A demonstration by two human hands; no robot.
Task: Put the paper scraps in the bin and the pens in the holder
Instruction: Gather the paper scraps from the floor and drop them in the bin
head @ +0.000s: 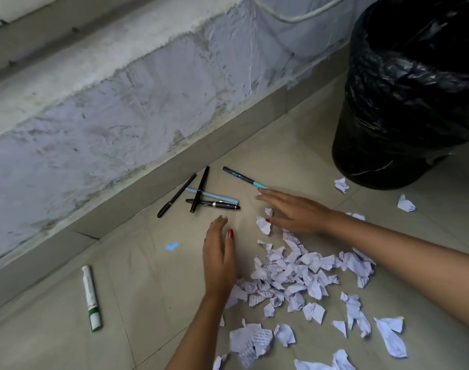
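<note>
Paper scraps (pixel 302 273) lie heaped on the floor (pixel 148 289) between both hands. Four pens (pixel 201 194) lie crossed just beyond the left hand (pixel 219 259); a teal pen (pixel 244 178) lies at the right hand's (pixel 294 213) fingertips. A black-lined bin (pixel 409 102) stands beyond the right hand. A white marker (pixel 91 297) lies left of the left hand. Both hands are flat, fingers extended, grasping nothing.

We reach both bare forearms forward and down. Our left hand (pixel 219 259) stands on its edge, fingers together and extended, thumb on top, the nail painted red. Our right hand (pixel 294 213) lies flat, palm down, fingers stretched out and slightly spread. Neither hand grips anything; the two stay apart.
</note>
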